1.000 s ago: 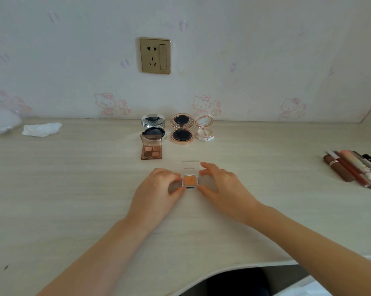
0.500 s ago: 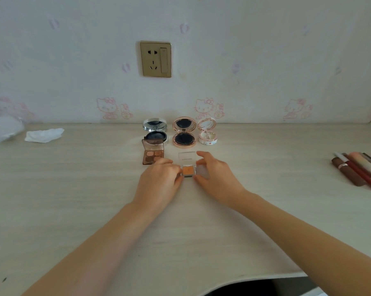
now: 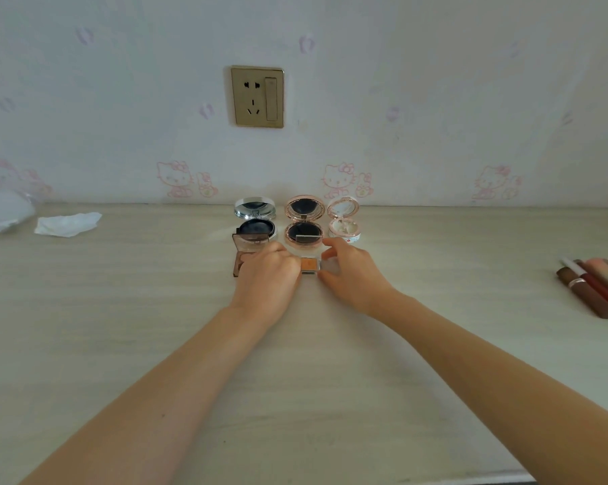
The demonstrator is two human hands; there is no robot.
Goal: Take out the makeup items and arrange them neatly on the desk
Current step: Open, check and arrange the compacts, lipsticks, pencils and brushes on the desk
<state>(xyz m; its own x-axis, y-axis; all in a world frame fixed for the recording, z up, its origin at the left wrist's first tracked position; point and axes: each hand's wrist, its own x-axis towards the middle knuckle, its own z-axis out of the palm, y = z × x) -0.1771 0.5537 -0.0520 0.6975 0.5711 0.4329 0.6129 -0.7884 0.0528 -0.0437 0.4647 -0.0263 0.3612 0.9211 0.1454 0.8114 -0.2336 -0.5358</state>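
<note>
1. Both hands, left and right, pinch the small orange palette from its sides.
2. The palette sits on the desk, just before the compacts.

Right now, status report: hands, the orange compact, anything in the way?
Left hand and right hand both pinch the orange compact, lid open, on the desk. Brown palette touching left; round compacts close behind.

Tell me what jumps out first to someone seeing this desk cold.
Both hands, left hand and right hand, meet mid-desk around a tiny orange compact with its clear lid up. Just behind it, three round open compacts line the wall under a gold wall socket. A row of lip products lies at the far right edge.
</note>
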